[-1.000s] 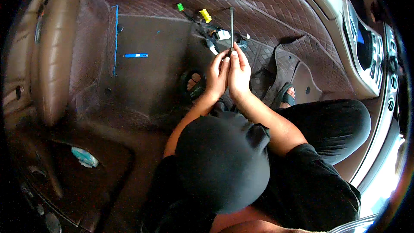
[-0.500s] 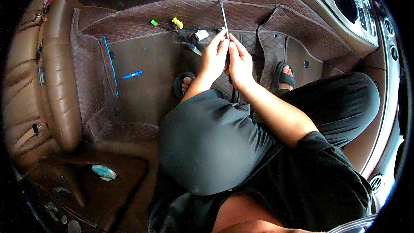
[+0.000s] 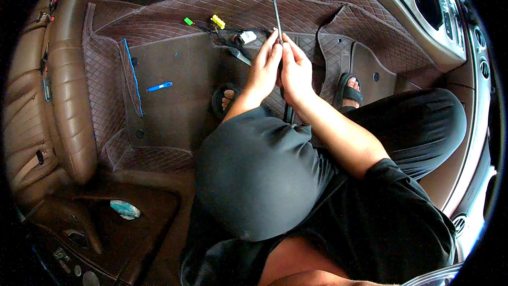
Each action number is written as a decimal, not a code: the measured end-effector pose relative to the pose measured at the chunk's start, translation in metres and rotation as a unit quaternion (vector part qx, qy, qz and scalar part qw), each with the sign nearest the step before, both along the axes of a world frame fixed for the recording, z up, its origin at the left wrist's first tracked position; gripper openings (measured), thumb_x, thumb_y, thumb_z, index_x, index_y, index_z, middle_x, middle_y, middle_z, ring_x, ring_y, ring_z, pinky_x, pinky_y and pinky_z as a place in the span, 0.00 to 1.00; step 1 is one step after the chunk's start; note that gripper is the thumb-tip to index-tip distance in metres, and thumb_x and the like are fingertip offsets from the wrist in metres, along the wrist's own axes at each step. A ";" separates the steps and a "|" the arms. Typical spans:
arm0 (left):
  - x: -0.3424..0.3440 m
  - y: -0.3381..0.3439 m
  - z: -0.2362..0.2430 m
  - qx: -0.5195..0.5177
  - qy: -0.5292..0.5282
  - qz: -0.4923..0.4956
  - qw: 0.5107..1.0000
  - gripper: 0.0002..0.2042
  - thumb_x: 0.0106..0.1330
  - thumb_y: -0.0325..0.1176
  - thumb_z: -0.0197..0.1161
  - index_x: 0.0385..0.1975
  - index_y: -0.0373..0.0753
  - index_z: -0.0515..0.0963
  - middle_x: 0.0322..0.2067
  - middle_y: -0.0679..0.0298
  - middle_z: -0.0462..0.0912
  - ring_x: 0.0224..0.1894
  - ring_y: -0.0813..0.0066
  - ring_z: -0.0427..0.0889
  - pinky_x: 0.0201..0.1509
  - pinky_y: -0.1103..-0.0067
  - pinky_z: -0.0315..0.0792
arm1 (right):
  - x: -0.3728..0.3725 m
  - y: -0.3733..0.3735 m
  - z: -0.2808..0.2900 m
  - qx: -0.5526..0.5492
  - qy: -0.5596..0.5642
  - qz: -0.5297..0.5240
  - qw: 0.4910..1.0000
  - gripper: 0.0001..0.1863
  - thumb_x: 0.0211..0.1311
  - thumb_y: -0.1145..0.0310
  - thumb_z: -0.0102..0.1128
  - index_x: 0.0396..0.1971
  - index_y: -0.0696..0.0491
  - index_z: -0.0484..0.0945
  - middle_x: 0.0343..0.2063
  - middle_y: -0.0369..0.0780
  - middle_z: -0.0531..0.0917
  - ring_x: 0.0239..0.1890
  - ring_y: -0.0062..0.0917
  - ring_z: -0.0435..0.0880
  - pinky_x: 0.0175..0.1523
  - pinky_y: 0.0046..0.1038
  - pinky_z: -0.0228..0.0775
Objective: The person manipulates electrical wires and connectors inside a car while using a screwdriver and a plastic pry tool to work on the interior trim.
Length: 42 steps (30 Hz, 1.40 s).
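My left hand (image 3: 263, 69) and my right hand (image 3: 295, 71) are closed and pressed together in front of my knees. Between their fingertips stands a thin metal screwdriver (image 3: 277, 15), its long shaft and flattened tip pointing away from me. Its lower end is hidden in my fingers. A tiny white bit shows at the left fingertips; what it is I cannot make out. Just left of my hands lie dark cables with a white connector (image 3: 246, 37), a yellow connector (image 3: 217, 21) and a green connector (image 3: 188, 21). A grey blade-like piece (image 3: 240, 55) lies below them.
I sit in a car over a brown quilted floor mat (image 3: 174, 122). A blue pen-shaped tool (image 3: 159, 87) and a blue strip (image 3: 134, 77) lie on the left. A brown leather seat (image 3: 71, 85) borders the left, the console (image 3: 391, 8) the upper right. A crumpled packet (image 3: 125, 209) rests lower left.
The view has shifted slightly, so the mat and the things on it sit a little higher and further left. My hands keep the same hold on the screwdriver.
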<state>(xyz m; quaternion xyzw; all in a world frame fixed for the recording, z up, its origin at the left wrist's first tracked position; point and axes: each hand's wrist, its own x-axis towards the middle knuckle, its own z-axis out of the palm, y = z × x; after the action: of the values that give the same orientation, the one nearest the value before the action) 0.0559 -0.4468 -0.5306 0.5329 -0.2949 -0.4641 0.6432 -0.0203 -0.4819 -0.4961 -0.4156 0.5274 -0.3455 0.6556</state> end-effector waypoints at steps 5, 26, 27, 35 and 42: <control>-0.016 0.012 0.024 0.007 0.113 -0.015 0.993 0.33 0.77 0.53 0.44 0.72 0.33 0.52 0.71 0.51 0.55 0.74 0.64 0.51 0.76 0.70 0.46 | 0.005 -0.003 -0.008 -0.085 0.038 0.007 0.996 0.20 0.74 0.66 0.52 0.61 0.59 0.74 0.43 0.40 0.85 0.42 0.16 0.79 0.48 0.20 0.73; -0.013 -0.025 0.018 -0.014 0.018 0.021 1.000 0.32 0.76 0.46 0.51 0.69 0.26 0.57 0.68 0.48 0.63 0.70 0.64 0.61 0.73 0.73 0.54 | 0.009 -0.027 0.001 -0.015 -0.045 -0.003 0.999 0.21 0.72 0.63 0.56 0.59 0.59 0.76 0.46 0.42 0.85 0.44 0.20 0.82 0.49 0.20 0.74; -0.009 -0.026 0.022 0.012 -0.039 0.000 0.999 0.32 0.75 0.46 0.52 0.69 0.28 0.56 0.67 0.48 0.64 0.69 0.63 0.62 0.72 0.72 0.56 | 0.009 -0.029 0.006 0.008 -0.065 -0.002 0.998 0.21 0.72 0.63 0.56 0.58 0.60 0.76 0.46 0.42 0.85 0.45 0.21 0.82 0.49 0.22 0.74; 0.119 -0.040 0.105 0.194 -0.553 -0.286 0.758 0.30 0.69 0.49 0.59 0.62 0.29 0.70 0.58 0.51 0.77 0.56 0.65 0.79 0.62 0.71 0.71 | -0.011 -0.042 0.007 0.035 -0.011 0.071 0.997 0.25 0.71 0.60 0.55 0.65 0.49 0.69 0.33 0.35 0.83 0.22 0.16 0.74 0.24 0.21 0.65; 0.131 -0.061 0.115 0.298 -0.575 -0.307 0.697 0.31 0.70 0.55 0.55 0.61 0.32 0.71 0.53 0.50 0.81 0.49 0.62 0.83 0.52 0.70 0.77 | -0.020 -0.001 -0.013 -0.078 0.076 0.061 0.992 0.23 0.70 0.64 0.55 0.63 0.50 0.72 0.31 0.37 0.82 0.26 0.17 0.77 0.31 0.22 0.70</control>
<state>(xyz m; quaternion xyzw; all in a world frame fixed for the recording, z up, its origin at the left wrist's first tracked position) 0.1872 -0.5075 -0.4156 0.7394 -0.6009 -0.3028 -0.0225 -0.0403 -0.4826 -0.5094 -0.5218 0.5212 -0.3119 0.5990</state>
